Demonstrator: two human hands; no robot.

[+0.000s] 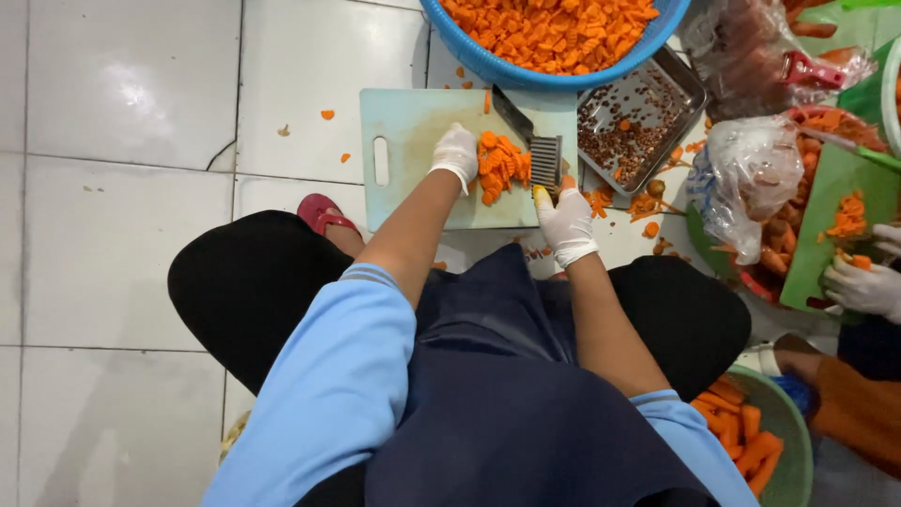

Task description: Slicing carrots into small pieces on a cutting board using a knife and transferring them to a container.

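White floor tiles (122,84) fill the left of the frame, with a few carrot scraps scattered near the upper middle. A pale board (413,122) with a handle slot lies on the floor at upper centre, and below it sits the person in a blue shirt and dark apron, one red shoe (321,212) showing at the board's lower left corner. The left hand (456,154), in a white glove, rests on the board with its fingers curled down against the left side of a pile of cut carrot (501,161), holding the pieces together. Just right of the pile a crinkle cutter (544,160) stands with its ridged blade down on the board; the gloved right hand (567,223) is closed around its yellow handle. A dark knife (511,115) lies on the board above the pile. At top centre a blue basin (563,75) brims with chopped carrot, and right of it a metal tray (690,94) holds trimmings. Further right are plastic bags (751,169) of carrots and a green board (826,216), where another person's gloved hand (863,286) holds carrot bits. At lower right, a green bowl (793,441) holds carrot sticks.
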